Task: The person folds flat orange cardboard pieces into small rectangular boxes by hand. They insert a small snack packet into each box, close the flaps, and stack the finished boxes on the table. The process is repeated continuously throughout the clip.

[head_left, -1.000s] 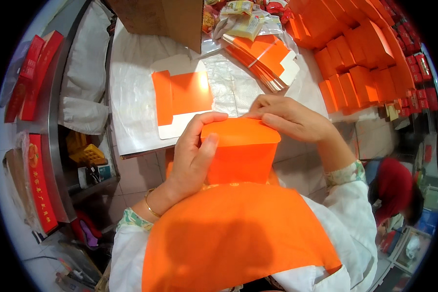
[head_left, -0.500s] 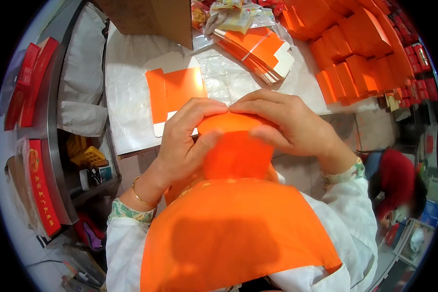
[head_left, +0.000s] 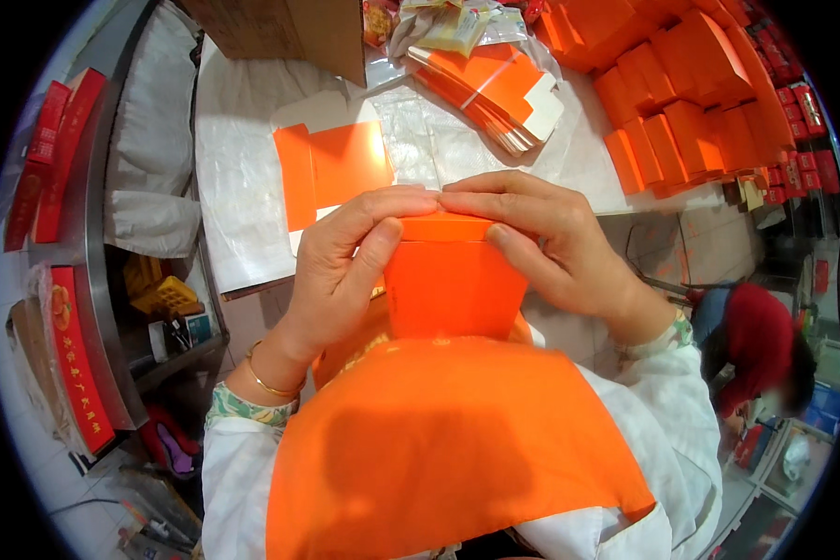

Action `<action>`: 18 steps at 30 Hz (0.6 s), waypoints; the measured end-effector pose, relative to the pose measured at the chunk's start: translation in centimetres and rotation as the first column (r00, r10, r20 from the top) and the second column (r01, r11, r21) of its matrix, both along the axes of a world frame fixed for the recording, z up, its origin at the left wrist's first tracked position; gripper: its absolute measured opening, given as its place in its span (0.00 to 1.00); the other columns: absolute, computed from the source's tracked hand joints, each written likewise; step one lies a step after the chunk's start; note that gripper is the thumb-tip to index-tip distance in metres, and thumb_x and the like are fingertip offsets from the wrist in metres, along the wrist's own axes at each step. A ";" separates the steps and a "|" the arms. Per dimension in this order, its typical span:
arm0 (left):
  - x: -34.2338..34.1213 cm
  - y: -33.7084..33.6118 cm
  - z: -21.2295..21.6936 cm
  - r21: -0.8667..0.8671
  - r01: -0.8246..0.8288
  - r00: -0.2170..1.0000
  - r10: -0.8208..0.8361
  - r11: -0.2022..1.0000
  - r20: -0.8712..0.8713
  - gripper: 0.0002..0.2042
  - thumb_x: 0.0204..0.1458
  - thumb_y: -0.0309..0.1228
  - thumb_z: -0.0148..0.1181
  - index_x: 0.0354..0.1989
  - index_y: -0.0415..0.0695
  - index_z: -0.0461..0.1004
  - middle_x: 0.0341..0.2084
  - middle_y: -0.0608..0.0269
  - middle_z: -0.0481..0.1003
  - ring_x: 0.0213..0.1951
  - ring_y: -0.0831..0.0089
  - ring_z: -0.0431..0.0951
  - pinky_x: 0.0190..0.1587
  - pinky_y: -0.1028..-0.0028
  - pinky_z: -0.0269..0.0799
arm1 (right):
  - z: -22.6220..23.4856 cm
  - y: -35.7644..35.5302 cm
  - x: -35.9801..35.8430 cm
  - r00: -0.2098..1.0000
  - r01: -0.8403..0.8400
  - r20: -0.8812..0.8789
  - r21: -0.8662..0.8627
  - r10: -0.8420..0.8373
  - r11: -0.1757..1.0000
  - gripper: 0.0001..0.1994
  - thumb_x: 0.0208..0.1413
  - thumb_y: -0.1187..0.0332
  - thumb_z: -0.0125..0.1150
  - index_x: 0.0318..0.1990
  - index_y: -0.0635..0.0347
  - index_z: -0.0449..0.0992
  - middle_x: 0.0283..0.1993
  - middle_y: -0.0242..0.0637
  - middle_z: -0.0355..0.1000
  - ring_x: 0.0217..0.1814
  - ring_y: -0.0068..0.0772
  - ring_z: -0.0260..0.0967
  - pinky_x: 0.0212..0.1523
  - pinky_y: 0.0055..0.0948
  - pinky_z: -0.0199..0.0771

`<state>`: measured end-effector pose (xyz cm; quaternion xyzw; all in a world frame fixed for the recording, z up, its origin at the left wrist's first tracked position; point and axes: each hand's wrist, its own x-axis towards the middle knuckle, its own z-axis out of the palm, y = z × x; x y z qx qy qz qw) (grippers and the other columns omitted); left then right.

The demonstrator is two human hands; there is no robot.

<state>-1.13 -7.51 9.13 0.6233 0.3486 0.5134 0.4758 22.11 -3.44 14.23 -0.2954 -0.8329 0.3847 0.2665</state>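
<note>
An orange cardboard box (head_left: 455, 289) stands upright close against my orange apron. My left hand (head_left: 359, 243) grips its left upper corner, thumb on the near face and fingers along the far top edge. On the other side my right hand (head_left: 546, 229) holds the right upper corner the same way, and the fingertips of both hands almost meet. The flap at the box top lies nearly level between them. Beyond my left hand, a flat unfolded orange and white carton (head_left: 345, 163) rests on the white-covered table (head_left: 243, 187).
A strapped stack of flat cartons (head_left: 495, 79) lies farther back beside plastic packets (head_left: 457, 33). Many folded orange boxes (head_left: 672, 131) are piled at the far right. A brown cardboard box (head_left: 280, 33) stands at the back left. Someone in red (head_left: 761, 336) bends down at right.
The box's top flap has gone from bulging and curved to flatter, with a straight front edge. Both thumbs now press at the upper corners of the near face.
</note>
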 end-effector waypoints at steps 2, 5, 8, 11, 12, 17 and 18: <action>0.0 0.1 -0.5 0.034 0.003 0.999 -0.002 0.999 -0.040 0.13 0.63 0.26 0.47 0.50 0.39 0.76 0.50 0.56 0.77 0.54 0.64 0.76 0.59 0.69 0.68 | -0.4 -0.4 0.0 1.000 0.027 -0.006 0.024 -0.027 0.999 0.20 0.55 0.79 0.48 0.54 0.65 0.76 0.54 0.50 0.73 0.53 0.44 0.74 0.54 0.33 0.72; 0.1 0.1 -0.6 0.037 -0.007 0.997 0.010 0.999 -0.076 0.13 0.62 0.26 0.47 0.50 0.39 0.76 0.50 0.55 0.77 0.57 0.61 0.75 0.62 0.66 0.65 | -0.7 -0.6 -0.3 0.996 0.082 -0.038 0.119 -0.078 0.990 0.16 0.56 0.79 0.51 0.51 0.66 0.77 0.49 0.49 0.74 0.48 0.45 0.75 0.49 0.32 0.75; -0.1 0.3 -0.1 0.009 -0.002 0.996 0.003 1.000 -0.093 0.13 0.61 0.25 0.47 0.49 0.39 0.77 0.48 0.56 0.79 0.54 0.64 0.76 0.60 0.68 0.67 | -0.6 -0.3 0.0 0.998 0.064 -0.009 0.018 -0.064 0.998 0.19 0.55 0.79 0.47 0.53 0.66 0.77 0.51 0.50 0.74 0.53 0.42 0.74 0.53 0.32 0.73; -0.3 0.6 0.9 -0.147 0.020 0.996 -0.031 0.989 -0.079 0.12 0.60 0.23 0.49 0.48 0.39 0.77 0.45 0.59 0.80 0.48 0.72 0.78 0.53 0.71 0.71 | -0.5 -0.2 -0.1 0.996 0.084 -0.021 -0.034 -0.084 0.996 0.18 0.55 0.80 0.47 0.52 0.67 0.77 0.50 0.50 0.75 0.52 0.42 0.75 0.52 0.32 0.73; -0.4 0.7 1.1 -0.218 0.029 0.997 -0.044 0.976 -0.067 0.12 0.59 0.23 0.50 0.47 0.38 0.77 0.44 0.60 0.80 0.46 0.74 0.79 0.51 0.73 0.73 | -0.6 -0.2 -0.2 0.996 0.088 -0.021 -0.022 -0.088 0.996 0.18 0.54 0.80 0.47 0.51 0.67 0.77 0.50 0.49 0.75 0.52 0.42 0.75 0.52 0.32 0.74; -0.3 1.4 1.3 -0.120 0.040 0.995 -0.051 0.992 -0.091 0.10 0.57 0.22 0.55 0.46 0.37 0.78 0.41 0.62 0.80 0.42 0.79 0.78 0.44 0.77 0.74 | -0.6 -0.3 -0.6 0.994 0.105 -0.029 0.040 -0.104 0.994 0.17 0.54 0.80 0.48 0.50 0.67 0.78 0.48 0.49 0.76 0.49 0.42 0.76 0.50 0.32 0.75; -0.3 1.4 1.3 -0.121 0.038 0.995 -0.049 0.992 -0.090 0.10 0.57 0.22 0.55 0.45 0.37 0.78 0.41 0.62 0.80 0.42 0.79 0.78 0.44 0.77 0.74 | -0.7 -0.3 -0.5 0.994 0.109 -0.020 0.041 -0.108 0.993 0.17 0.54 0.80 0.48 0.50 0.67 0.78 0.48 0.49 0.77 0.49 0.42 0.76 0.49 0.31 0.75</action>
